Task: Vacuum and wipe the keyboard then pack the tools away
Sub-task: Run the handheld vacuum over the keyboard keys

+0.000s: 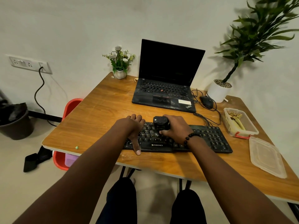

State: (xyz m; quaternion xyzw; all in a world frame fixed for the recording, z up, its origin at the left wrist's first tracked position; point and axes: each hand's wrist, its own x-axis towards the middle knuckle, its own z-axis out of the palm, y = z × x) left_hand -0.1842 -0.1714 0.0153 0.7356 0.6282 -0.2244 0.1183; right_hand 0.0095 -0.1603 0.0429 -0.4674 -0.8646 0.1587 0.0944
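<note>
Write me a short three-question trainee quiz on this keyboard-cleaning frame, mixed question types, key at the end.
1. True or false: the right hand grips the small black vacuum on the keyboard.
2. Where does the left hand rest?
A. on the laptop
B. on the keyboard's left end
C. on the mouse
3. Fill in: the loose lid lies on the table, nearer the person than the open plastic ____.

Key: 1 true; 2 B; 3 container.

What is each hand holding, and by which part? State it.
Right hand grips the small black vacuum round its body. Left hand holds nothing; it rests on the keyboard.
</note>
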